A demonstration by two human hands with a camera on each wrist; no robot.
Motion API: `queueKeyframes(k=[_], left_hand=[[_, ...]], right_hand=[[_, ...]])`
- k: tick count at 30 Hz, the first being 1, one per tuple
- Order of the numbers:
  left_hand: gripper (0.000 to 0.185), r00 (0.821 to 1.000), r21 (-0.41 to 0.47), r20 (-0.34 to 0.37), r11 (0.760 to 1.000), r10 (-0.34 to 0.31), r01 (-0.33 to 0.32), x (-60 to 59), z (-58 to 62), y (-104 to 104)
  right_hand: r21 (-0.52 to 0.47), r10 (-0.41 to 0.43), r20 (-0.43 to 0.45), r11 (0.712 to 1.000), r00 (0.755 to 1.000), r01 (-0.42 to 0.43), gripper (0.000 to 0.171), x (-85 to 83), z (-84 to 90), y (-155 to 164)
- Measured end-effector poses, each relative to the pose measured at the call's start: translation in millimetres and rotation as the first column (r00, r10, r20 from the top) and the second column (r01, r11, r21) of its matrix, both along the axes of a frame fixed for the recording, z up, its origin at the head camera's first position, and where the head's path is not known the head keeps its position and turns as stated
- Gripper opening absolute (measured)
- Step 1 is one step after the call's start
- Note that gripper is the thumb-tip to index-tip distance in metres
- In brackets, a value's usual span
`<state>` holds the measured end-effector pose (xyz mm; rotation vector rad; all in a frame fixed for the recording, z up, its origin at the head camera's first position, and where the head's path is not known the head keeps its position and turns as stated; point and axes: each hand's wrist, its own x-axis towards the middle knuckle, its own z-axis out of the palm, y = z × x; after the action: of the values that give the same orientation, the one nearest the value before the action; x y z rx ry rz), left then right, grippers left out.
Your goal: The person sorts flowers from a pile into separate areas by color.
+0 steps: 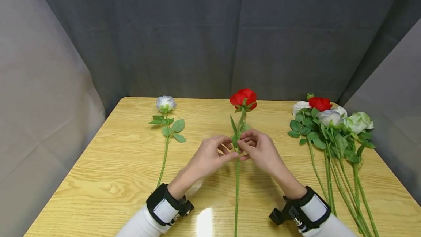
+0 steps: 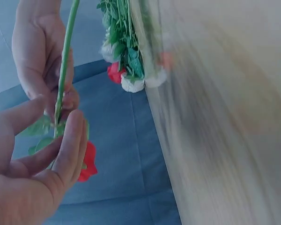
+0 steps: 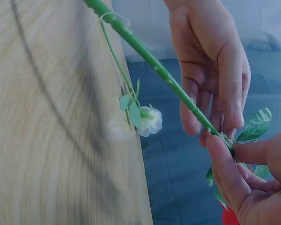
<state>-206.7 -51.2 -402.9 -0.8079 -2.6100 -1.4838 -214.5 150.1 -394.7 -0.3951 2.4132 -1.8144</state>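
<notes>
A red artificial rose (image 1: 243, 98) with a long green stem points away from me at the middle of the table. My right hand (image 1: 262, 151) pinches its stem between thumb and fingertips, just by the leaves (image 3: 255, 124). On the stem's other side is my left hand (image 1: 210, 155), its thumb and fingers spread apart around the leafy part. From the left wrist, the left fingers (image 2: 71, 140) overlap the stem and partly hide the red bloom (image 2: 88, 163). The right wrist view shows the left hand (image 3: 213, 70) behind the stem with relaxed fingers.
To the left lies a single pale bluish-white rose (image 1: 166, 104) with its stem toward me. At the right, a bunch of several roses (image 1: 330, 117), white, red and pale green, has its stems running to the front. A dark curtain (image 1: 177, 39) hangs behind the wooden table (image 1: 108, 164).
</notes>
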Motion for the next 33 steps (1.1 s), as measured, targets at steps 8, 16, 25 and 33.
queueKeyframes(k=[8,16,25,33], left_hand=[[0.028,0.999,0.032,0.041,0.999,0.014,-0.016,2.9,-1.0,5],[0.029,0.99,0.068,0.134,0.997,0.037,-0.046,4.5,-1.3,5],[0.03,0.982,0.103,0.177,0.99,0.073,-0.092,4.4,-1.7,5],[0.027,0.975,0.089,0.196,0.988,0.109,-0.128,-0.1,-5.6,1]], right_hand=[[-0.015,-0.01,-0.003,1.0,1.0,0.009,0.021,1.9,-2.9,-6],[0.013,-0.024,-0.039,1.0,0.999,0.025,0.021,3.4,-6.1,-9],[0.013,-0.022,-0.066,1.0,0.998,0.023,0.024,5.9,-7.1,-11],[-0.004,-0.005,-0.048,1.0,0.999,0.004,0.028,7.5,-4.8,-12]])
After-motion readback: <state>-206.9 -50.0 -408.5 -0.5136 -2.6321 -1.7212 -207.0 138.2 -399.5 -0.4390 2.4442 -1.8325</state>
